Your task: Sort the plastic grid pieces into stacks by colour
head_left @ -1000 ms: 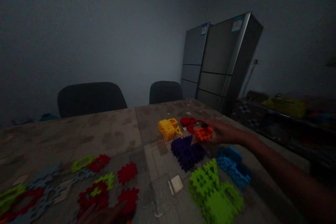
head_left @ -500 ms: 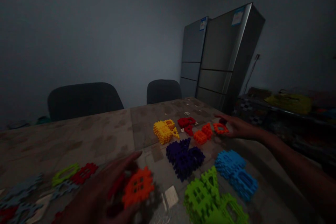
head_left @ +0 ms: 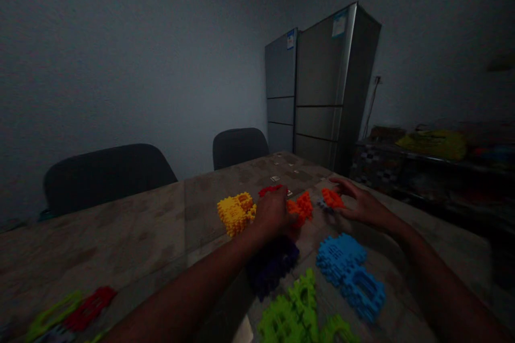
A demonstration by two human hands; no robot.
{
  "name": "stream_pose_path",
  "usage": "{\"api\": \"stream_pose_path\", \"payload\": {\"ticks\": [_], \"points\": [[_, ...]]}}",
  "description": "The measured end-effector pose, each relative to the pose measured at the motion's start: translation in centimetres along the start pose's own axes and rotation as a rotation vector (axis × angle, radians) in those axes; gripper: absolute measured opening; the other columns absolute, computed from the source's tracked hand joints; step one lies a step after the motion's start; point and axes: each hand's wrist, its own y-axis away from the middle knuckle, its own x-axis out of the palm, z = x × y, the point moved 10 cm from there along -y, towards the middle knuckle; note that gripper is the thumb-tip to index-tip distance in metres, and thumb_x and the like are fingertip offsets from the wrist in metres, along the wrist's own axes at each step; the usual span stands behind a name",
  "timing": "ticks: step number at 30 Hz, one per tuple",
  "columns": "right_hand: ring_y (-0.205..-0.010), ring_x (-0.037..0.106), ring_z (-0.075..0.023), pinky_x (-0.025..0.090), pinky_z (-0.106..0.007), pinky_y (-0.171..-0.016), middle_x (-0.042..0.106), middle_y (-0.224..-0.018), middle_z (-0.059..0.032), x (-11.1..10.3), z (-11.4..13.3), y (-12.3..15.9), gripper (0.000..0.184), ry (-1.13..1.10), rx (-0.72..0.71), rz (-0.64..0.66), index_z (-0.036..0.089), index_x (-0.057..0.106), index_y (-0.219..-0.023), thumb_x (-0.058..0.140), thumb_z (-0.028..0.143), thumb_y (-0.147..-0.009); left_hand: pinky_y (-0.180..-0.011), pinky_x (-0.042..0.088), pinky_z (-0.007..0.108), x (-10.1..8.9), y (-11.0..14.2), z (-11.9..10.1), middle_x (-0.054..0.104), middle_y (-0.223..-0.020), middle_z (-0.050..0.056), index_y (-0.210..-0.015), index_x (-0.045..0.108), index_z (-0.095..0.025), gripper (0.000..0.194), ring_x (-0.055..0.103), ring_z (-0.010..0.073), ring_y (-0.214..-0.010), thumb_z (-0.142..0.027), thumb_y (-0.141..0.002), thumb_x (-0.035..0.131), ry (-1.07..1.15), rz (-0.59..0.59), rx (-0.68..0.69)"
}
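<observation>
My left hand point(head_left: 276, 209) reaches over the middle of the table, closed at the orange pile, pinching a toothed orange interlocking piece point(head_left: 295, 231) at its thumb side; some fingers are hidden. To the right, my right hand point(head_left: 362, 204) grips another orange piece point(head_left: 333, 198), with a small grey piece point(head_left: 322, 203) beside it. Between the hands is a stack of orange pieces point(head_left: 304, 204). Red pieces point(head_left: 270, 190) show behind my left hand, and a yellow stack point(head_left: 235, 214) lies to its left. Dark purple pieces point(head_left: 277, 265) sit partly under my left forearm.
Blue stacks point(head_left: 346, 262) and green stacks point(head_left: 287, 316) lie nearer me. Loose red point(head_left: 90, 308) and lime pieces point(head_left: 56, 313) are at the lower left. Two chairs point(head_left: 108, 179) stand behind the patterned table point(head_left: 140, 230), with refrigerators point(head_left: 322, 86) beyond and a cluttered shelf point(head_left: 434, 144) at right.
My left hand has moved right and forward from the near left to the orange pile, carrying an orange piece. My right hand stays nearby, its piece now tilted. The view has shifted right.
</observation>
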Motion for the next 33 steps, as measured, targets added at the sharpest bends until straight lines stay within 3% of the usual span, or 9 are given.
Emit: {"api": "stream_pose_path", "payload": {"ticks": [7, 15, 17, 19, 21, 24, 27, 30, 33], "points": [[-0.113, 0.065, -0.0314, 0.051, -0.044, -0.096, 0.069, -0.116, -0.0137, -0.2, 0.4, 0.7, 0.072, 0.013, 0.022, 0.008, 0.018, 0.046, -0.141, 0.069, 0.038, -0.076, -0.088, 0.051, 0.041, 3.2, -1.6, 0.2, 0.069, -0.120, 0.017, -0.132, 0.054, -0.013, 0.063, 0.064, 0.0355, -0.111, -0.032, -0.077, 0.078, -0.093, 0.006, -0.029], [-0.108, 0.065, -0.0298, 0.049, -0.042, -0.095, 0.069, -0.113, -0.0124, 0.4, 1.7, 0.7, 0.072, 0.032, -0.002, 0.021, 0.016, 0.048, -0.140, 0.069, 0.033, -0.074, -0.091, 0.048, 0.042, 3.2, -1.5, 0.4, 0.070, -0.117, 0.017, -0.138, 0.049, -0.014, 0.073, 0.064, 0.0358, -0.109, -0.030, -0.074, 0.081, -0.028, 0.007, -0.060], [-0.107, 0.065, -0.0301, 0.049, -0.042, -0.094, 0.069, -0.113, -0.0131, 0.5, 2.1, 0.7, 0.072, 0.035, -0.015, 0.022, 0.015, 0.048, -0.140, 0.069, 0.033, -0.074, -0.091, 0.047, 0.040, 2.7, -1.4, 0.4, 0.069, -0.119, 0.015, -0.135, 0.052, -0.016, 0.067, 0.063, 0.0335, -0.111, -0.027, -0.074, 0.079, 0.043, 0.002, -0.053], [-0.105, 0.065, -0.0303, 0.049, -0.043, -0.094, 0.068, -0.113, -0.0136, 0.5, 2.8, 0.7, 0.072, 0.045, -0.045, 0.017, 0.015, 0.047, -0.141, 0.069, 0.033, -0.074, -0.091, 0.046, 0.036, 1.9, -1.3, 0.2, 0.069, -0.119, 0.012, -0.124, 0.060, -0.017, 0.047, 0.063, 0.0298, -0.110, -0.025, -0.079, 0.071, 0.140, 0.000, -0.027], [-0.107, 0.064, -0.0308, 0.048, -0.044, -0.096, 0.066, -0.118, -0.0144, 0.4, 4.2, 0.8, 0.073, 0.064, -0.101, -0.009, 0.017, 0.045, -0.143, 0.069, 0.032, -0.075, -0.085, 0.046, 0.033, 1.1, -1.1, 0.0, 0.072, -0.105, 0.009, -0.103, 0.068, -0.016, 0.022, 0.066, 0.0269, -0.100, -0.027, -0.086, 0.062, 0.257, 0.024, -0.005], [-0.112, 0.061, -0.0317, 0.045, -0.048, -0.099, 0.063, -0.123, -0.0145, 0.6, 6.9, 1.0, 0.075, 0.115, -0.200, -0.052, 0.021, 0.040, -0.146, 0.069, 0.029, -0.076, -0.074, 0.047, 0.030, 0.5, -0.5, -0.6, 0.072, -0.083, 0.006, -0.080, 0.070, -0.016, 0.036, 0.067, 0.0243, -0.084, -0.047, -0.090, 0.053, 0.466, 0.096, 0.009], [-0.110, 0.059, -0.0317, 0.046, -0.049, -0.097, 0.063, -0.120, -0.0148, 1.6, 9.3, 1.4, 0.077, 0.163, -0.282, -0.042, 0.022, 0.036, -0.148, 0.068, 0.024, -0.077, -0.066, 0.046, 0.028, 0.5, 0.4, -1.3, 0.070, -0.075, 0.004, -0.076, 0.070, -0.016, 0.054, 0.065, 0.0216, -0.074, -0.069, -0.077, 0.060, 0.646, 0.175, 0.008], [-0.113, 0.057, -0.0317, 0.044, -0.051, -0.099, 0.062, -0.122, -0.0140, 2.2, 10.6, 1.7, 0.078, 0.164, -0.336, -0.032, 0.023, 0.036, -0.148, 0.067, 0.019, -0.077, -0.057, 0.043, 0.027, 1.1, 0.9, -1.3, 0.066, -0.062, 0.003, -0.064, 0.067, -0.015, 0.055, 0.060, 0.0184, -0.061, -0.070, -0.061, 0.075, 0.747, 0.232, -0.025], [-0.117, 0.055, -0.0318, 0.042, -0.051, -0.102, 0.061, -0.126, -0.0127, 2.1, 10.4, 1.5, 0.077, 0.091, -0.300, -0.035, 0.024, 0.039, -0.146, 0.071, 0.022, -0.076, -0.056, 0.043, 0.026, 1.4, 0.9, -0.9, 0.064, -0.058, 0.002, -0.059, 0.064, -0.016, 0.050, 0.059, 0.0169, -0.059, -0.063, -0.059, 0.081, 0.817, 0.239, -0.054]]}}
